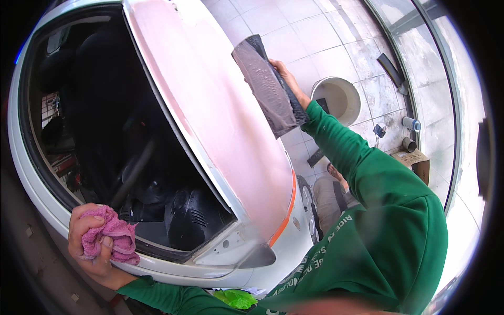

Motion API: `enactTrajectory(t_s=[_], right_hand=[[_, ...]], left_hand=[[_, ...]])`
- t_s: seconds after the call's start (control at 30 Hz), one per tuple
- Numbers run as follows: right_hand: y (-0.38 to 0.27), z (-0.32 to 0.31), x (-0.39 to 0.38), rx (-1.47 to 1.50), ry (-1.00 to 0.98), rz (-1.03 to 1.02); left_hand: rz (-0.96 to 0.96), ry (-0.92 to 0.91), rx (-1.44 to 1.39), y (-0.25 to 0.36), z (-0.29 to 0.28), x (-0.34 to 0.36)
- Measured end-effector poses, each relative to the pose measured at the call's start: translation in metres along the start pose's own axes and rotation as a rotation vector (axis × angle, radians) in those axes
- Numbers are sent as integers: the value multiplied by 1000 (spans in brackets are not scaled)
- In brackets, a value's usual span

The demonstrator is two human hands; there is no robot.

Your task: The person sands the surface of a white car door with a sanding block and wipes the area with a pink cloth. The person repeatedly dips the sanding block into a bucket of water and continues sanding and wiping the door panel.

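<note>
My left hand (83, 239) is closed around a crumpled pink cloth (111, 236), next to the lower edge of the car's window opening. On the other side, my right hand (290, 83) grips a wet, dark grey-brown sheet that looks like sandpaper (262, 84) by its far edge; part of my fingers is hidden behind it. Water drops show on the sheet's face. It is over the outer edge of a pinkish-white car panel (210, 100), and I cannot tell whether it touches the panel.
Beyond the panel, a bucket (353, 102) of cloudy liquid stands on the tiled floor (289, 39). Near the glass wall are a spray can (411, 124), a cardboard box (420, 164) and a dark strip (391, 72). A green plastic bag (234, 299) lies beside the car below.
</note>
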State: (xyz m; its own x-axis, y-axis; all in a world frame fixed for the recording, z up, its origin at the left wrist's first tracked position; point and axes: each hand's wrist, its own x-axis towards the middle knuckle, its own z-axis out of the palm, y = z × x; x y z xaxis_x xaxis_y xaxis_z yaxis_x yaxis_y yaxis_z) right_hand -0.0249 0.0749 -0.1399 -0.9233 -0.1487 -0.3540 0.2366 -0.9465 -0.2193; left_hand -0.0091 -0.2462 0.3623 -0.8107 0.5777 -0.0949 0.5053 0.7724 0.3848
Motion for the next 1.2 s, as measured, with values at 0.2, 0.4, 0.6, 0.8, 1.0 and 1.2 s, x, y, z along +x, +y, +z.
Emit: enactTrajectory(t_s=[0.2,0.4,0.6,0.8,1.0,1.2], right_hand=[[-61,-82,-141,3,213,-55],[-104,-158,-254,-60,397,-115],[-110,-253,-329,-78,624,-175],[-110,-335,-391,-22,791,-181],[-89,-409,-430,155,808,-54],[-20,-479,-412,223,996,-27]], left_hand=[[-86,80,-19,14,14,10],[-62,45,-32,32,89,18],[-71,-225,-410,80,350,32],[9,-328,-548,96,672,83],[-2,-559,-242,63,925,188],[-196,-604,-260,28,1129,253]])
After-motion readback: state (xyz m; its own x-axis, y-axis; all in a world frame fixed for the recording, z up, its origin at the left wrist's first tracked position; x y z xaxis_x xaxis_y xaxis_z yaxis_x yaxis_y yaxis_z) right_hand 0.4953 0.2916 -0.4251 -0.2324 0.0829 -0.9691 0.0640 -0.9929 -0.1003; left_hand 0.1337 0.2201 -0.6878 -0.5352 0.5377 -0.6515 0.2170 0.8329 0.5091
